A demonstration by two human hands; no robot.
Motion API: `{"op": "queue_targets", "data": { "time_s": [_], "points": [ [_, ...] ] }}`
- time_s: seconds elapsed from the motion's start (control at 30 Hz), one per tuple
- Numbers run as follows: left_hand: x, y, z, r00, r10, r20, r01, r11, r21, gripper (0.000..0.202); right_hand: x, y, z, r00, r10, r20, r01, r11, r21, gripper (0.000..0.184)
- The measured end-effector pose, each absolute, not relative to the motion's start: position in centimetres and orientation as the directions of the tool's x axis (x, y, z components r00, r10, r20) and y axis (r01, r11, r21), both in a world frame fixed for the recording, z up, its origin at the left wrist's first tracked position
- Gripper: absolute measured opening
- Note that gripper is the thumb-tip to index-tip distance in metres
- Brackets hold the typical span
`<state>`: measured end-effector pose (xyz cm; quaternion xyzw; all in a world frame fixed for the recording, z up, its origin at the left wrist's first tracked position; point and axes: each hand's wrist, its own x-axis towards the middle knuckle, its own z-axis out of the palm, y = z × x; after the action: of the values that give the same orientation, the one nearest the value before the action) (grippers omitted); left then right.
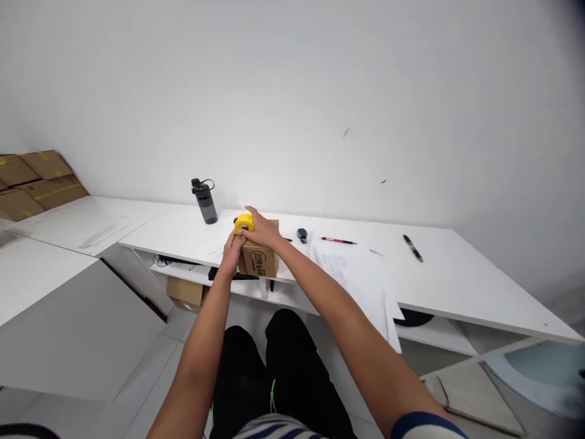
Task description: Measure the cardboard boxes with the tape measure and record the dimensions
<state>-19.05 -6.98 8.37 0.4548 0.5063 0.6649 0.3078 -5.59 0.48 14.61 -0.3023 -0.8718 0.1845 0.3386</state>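
Note:
A yellow tape measure (244, 223) is at the top of a small brown cardboard box (260, 261) with dark printing on its front. The box stands at the front edge of the white desk (169, 227). My right hand (262, 230) is closed around the tape measure from the right, its thumb low on the case. Just below, my left hand (232, 253) lies against the left side of the box, fingers near the tape measure's lower edge. Whether the left fingers pinch the tape's end is too small to make out.
Left of the box stands a dark water bottle (205, 202). On the right lie a wristwatch (302, 235), a red pen (337, 241), loose papers (361, 274) and a black marker (412, 248). A carton (185, 294) sits under the desk; more cartons (43, 183) are stacked far left.

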Motion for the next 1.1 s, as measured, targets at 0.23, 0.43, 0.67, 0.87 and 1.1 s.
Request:
{"op": "queue_targets", "data": {
  "time_s": [0.23, 0.43, 0.67, 0.87, 1.1],
  "points": [
    [-18.7, -6.0, 8.6, -0.432, 0.853, 0.292, 0.044, -0.303, 0.952, 0.058, -5.6, 1.1, 15.0, -0.552, 0.616, 0.562, 0.386, 0.786, -0.482, 0.069],
    [-18.6, -5.7, 8.8, -0.469, 0.844, 0.259, 0.047, -0.27, 0.962, 0.057, -5.6, 1.5, 15.1, -0.622, 0.558, 0.549, 0.376, 0.828, -0.416, 0.065],
    [-18.6, -5.3, 8.8, -0.461, 0.849, 0.258, 0.044, -0.268, 0.962, 0.065, -5.4, 1.3, 15.3, -0.615, 0.43, 0.661, 0.39, 0.894, -0.219, 0.045],
    [-18.7, -4.8, 9.0, -0.489, 0.837, 0.246, 0.017, -0.273, 0.962, 0.078, -5.3, 1.0, 15.5, -0.649, 0.444, 0.618, 0.431, 0.884, -0.182, 0.034],
    [-18.9, -4.2, 8.1, -0.523, 0.805, 0.28, 0.019, -0.318, 0.948, 0.083, -5.5, 0.3, 15.7, -0.643, 0.433, 0.632, 0.488, 0.867, -0.098, 0.044]
  ]
}}
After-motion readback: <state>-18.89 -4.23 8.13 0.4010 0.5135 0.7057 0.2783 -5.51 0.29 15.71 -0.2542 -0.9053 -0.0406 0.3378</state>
